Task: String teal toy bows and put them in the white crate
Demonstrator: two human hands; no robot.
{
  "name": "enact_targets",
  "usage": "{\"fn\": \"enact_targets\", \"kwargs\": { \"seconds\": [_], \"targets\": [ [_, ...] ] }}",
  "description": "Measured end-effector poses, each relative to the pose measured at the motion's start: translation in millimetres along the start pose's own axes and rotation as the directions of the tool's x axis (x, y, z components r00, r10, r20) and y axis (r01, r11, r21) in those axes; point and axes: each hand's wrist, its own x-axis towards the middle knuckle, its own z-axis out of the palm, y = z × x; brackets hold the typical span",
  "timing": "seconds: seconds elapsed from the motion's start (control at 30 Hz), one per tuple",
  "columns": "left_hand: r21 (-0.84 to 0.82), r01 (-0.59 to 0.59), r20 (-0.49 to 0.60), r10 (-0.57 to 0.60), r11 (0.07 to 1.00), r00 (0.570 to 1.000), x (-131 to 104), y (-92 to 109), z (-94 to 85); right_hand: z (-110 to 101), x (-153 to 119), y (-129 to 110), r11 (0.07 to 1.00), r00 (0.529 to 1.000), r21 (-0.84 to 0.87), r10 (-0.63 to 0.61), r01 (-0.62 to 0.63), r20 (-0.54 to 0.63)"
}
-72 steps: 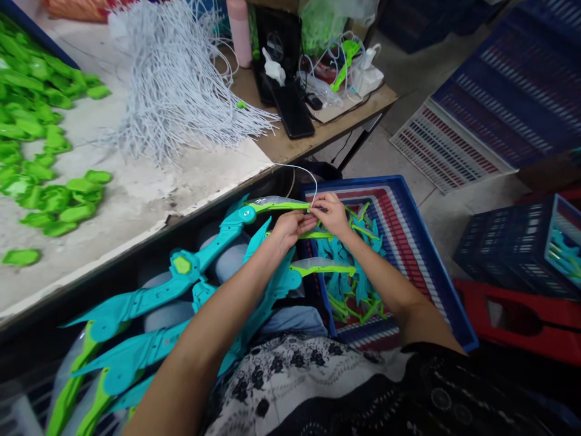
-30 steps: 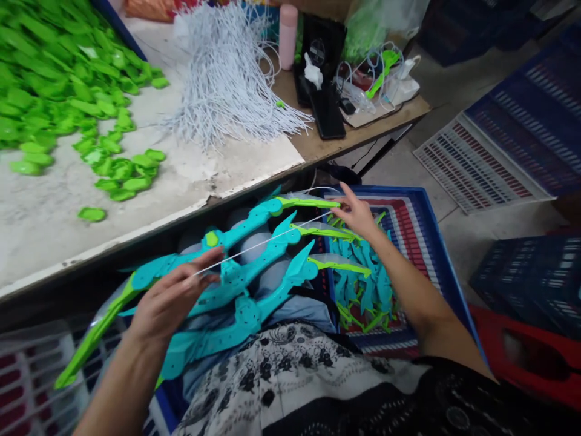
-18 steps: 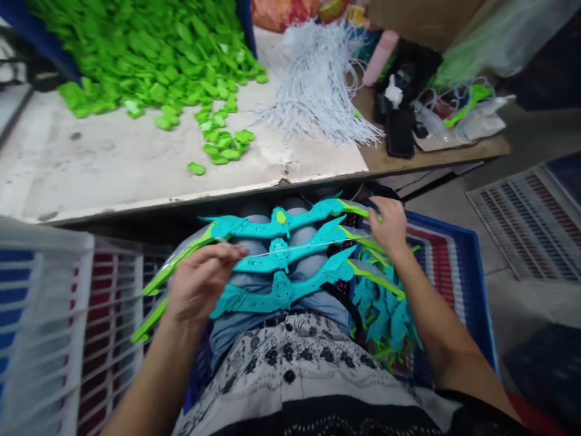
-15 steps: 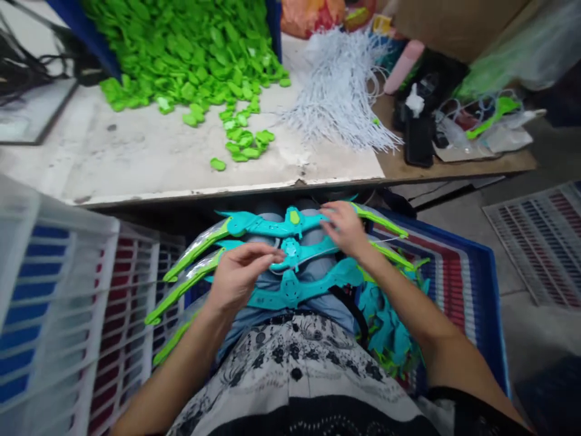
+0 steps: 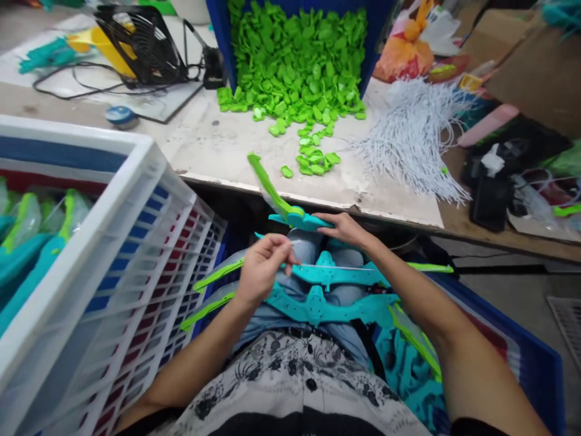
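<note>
white slatted crate (image 5: pixel 127 145), holding teal-and-green pieces (image 5: pixel 27 254), stands at far left, well apart from the left hand; beyond it, up and left of the grip, a black fan (image 5: pixel 143 48) sits on the worktable (image 5: pixel 190 142) near a round blue item (image 5: pixel 120 115). the left hand (image 5: pixel 263 266) is closed to a pinch, thumb and fingertips together on a thin white cord (image 5: pixel 354 267) that runs rightward from them across the middle bow (image 5: pixel 318 277) on the wearer's lap. nearer the body, below both hands, the lower bow (image 5: pixel 336 312) lies across the thighs. straight ahead of the grip, green pieces (image 5: pixel 299 66) spill from a blue bin (image 5: pixel 376 42) onto the tabletop. just right of the pinch and a little farther out, the right hand (image 5: pixel 347 229) has its fingers closed around the teal body of the upper bow (image 5: pixel 313 222), whose green limb tilts up and left over the table edge (its other end is hidden from view). ahead and to the right of that hand lie a bundle of white cords (image 5: pixel 413 133) and a black phone (image 5: pixel 490 203). at lower right, beneath the right forearm, a blue crate (image 5: pixel 544 363) holds more teal parts (image 5: pixel 408 375).
</note>
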Motion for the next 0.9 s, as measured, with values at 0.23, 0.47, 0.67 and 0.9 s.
{"fn": "enact_targets", "kwargs": {
  "seconds": [0.23, 0.47, 0.67, 0.9],
  "targets": [
    [0.204, -0.331, -0.282, 0.379, 0.921, 0.881, 80.0, 34.5, -44.9, 6.3, 1.7, 3.2, 0.995, 0.996, -0.058, 0.078, -0.076, 0.042],
    [0.377, -0.381, -0.301, 0.500, 0.844, 0.812, 112.2, 28.8, -50.1, 5.4, 2.4, 0.8, 0.998, 0.999, -0.035, 0.051, -0.051, 0.014],
    [0.497, -0.345, -0.329, 0.541, 0.796, 0.774, 110.8, 29.1, -49.6, 7.7, 3.4, 1.1, 0.998, 0.999, -0.049, 0.041, -0.040, 0.015],
    [0.522, -0.346, -0.339, 0.562, 0.779, 0.754, 112.0, 27.7, -47.9, 7.7, 2.0, -0.8, 0.996, 0.998, -0.084, 0.043, -0.040, 0.035]
  ]
}}
